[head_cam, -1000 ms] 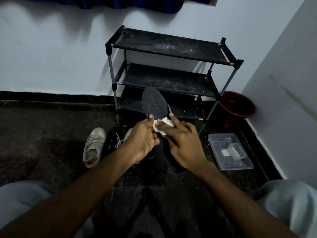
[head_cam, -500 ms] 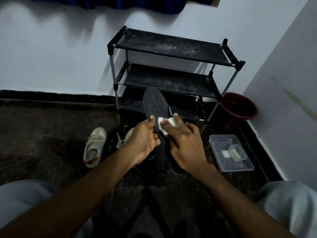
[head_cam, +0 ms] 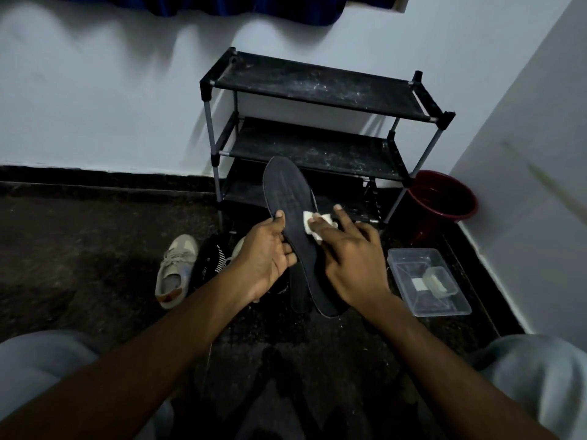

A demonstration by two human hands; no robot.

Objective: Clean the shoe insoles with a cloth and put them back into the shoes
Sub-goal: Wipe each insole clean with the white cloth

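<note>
- Our left hand (head_cam: 265, 260) grips the insole (head_cam: 290, 198) at its waist, thumb on the upper face and fingers (head_cam: 287, 249) curled under the edge. The toe half stands out unsupported in the air, so a hard rub could bend it or twist it out of the grip.
- Our right hand (head_cam: 354, 265) lies fairly flat, with straight fingers pressing the cloth (head_cam: 307, 222) onto the insole's middle. We cannot see the thumb. The cloth is small and bunched, so it could roll from under the fingers and drop to the floor (head_cam: 95, 249), which looks gritty.
- The insole's heel end hangs just over what we judge to be the second insole (head_cam: 299, 290), lying on the floor. Lowering our hands could drag one across the other and pick the dirt back up.
- The shoe (head_cam: 174, 271) lies to the left beside a black shoe (head_cam: 208, 265), partly behind our left wrist. Reaching for it blind could knock it over.
- For room, our knees (head_cam: 41, 360) close in both near corners, so the arms work in the channel between them.
- The left floor is open and dark, and is the freest side for setting things down.
- On the right, the box (head_cam: 413, 300) sits near our right hand, and the wall (head_cam: 524, 185) lies close beyond it, so a swing that way is short.
- Ahead, the insole's toe points at the rack (head_cam: 317, 93). We cannot judge the gap, so long forward strokes may strike its lower shelf.
- The bucket (head_cam: 444, 214) fills the far right corner between rack and wall.
</note>
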